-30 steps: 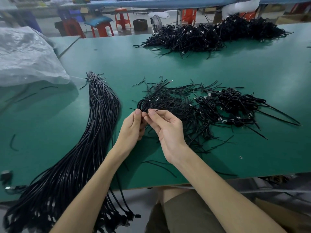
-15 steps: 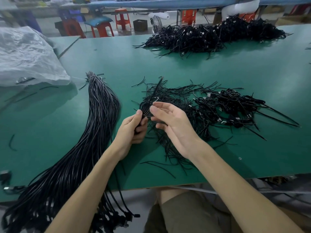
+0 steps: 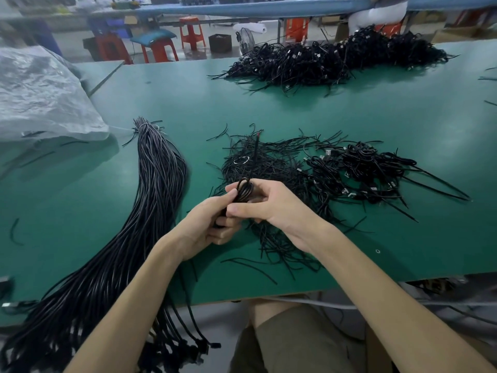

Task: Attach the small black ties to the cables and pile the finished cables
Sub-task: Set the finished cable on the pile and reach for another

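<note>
While both hands meet over the near part of the green table (image 3: 269, 111), a coiled cable (image 3: 244, 190) is held between them, raised just above the loose material on the surface. The left hand (image 3: 209, 224) has its fingers curled round the lower part of the coil, with the thumb laid up along its left side. The right hand (image 3: 277, 208) grips the coil from the right, thumb underneath and curled fingers closing over the top. Whether a tie is already round the coil cannot be told — everything there is black, and the fingers cover the middle of the loop.

Directly behind the hands, and spreading under the right wrist, lies a heap of loose black ties (image 3: 269, 160): thin, short strands lying in all directions. Touching this heap on its right is a small pile of finished cables (image 3: 376, 170), each wound into a coil, with silver plugs showing here and there and several straight ends pointing right.

To the left of the hands, well apart from the heap, runs a long bundle of straight cables (image 3: 158, 184) — gathered tight at its far end, fanning out toward the near-left edge of the table and hanging over it, plug ends down. A much larger far pile (image 3: 336, 60) of coiled cables sits along the table's far edge. A crumpled plastic bag (image 3: 40, 98) rests at the far left, and orange stools (image 3: 191, 33) stand on the floor beyond the table.
</note>
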`<action>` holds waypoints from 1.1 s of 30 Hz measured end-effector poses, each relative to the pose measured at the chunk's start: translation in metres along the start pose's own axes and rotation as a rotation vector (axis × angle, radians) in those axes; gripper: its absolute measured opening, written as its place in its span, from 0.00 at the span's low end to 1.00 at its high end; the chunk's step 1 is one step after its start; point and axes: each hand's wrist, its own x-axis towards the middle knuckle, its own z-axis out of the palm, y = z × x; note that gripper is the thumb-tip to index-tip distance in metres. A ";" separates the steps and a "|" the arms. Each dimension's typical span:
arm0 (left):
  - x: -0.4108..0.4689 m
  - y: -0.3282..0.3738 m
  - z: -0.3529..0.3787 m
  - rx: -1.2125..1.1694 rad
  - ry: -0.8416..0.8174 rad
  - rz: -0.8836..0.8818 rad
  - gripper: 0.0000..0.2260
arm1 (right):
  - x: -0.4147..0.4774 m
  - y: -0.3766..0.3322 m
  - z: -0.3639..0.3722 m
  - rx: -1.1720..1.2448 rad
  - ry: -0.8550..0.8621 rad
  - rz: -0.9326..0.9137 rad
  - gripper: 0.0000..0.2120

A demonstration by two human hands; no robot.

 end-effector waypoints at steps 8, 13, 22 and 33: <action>0.000 -0.002 -0.002 0.019 0.058 -0.037 0.21 | -0.010 0.000 0.007 -0.350 0.108 -0.066 0.11; 0.003 -0.004 -0.003 0.015 0.056 -0.019 0.24 | -0.011 -0.001 0.013 -0.548 0.197 -0.107 0.15; 0.006 -0.007 -0.002 0.111 0.106 0.022 0.24 | -0.010 -0.002 0.014 -0.853 0.207 -0.266 0.06; 0.004 -0.005 0.002 0.090 0.192 0.020 0.22 | -0.018 -0.006 0.015 -1.066 0.063 -0.296 0.16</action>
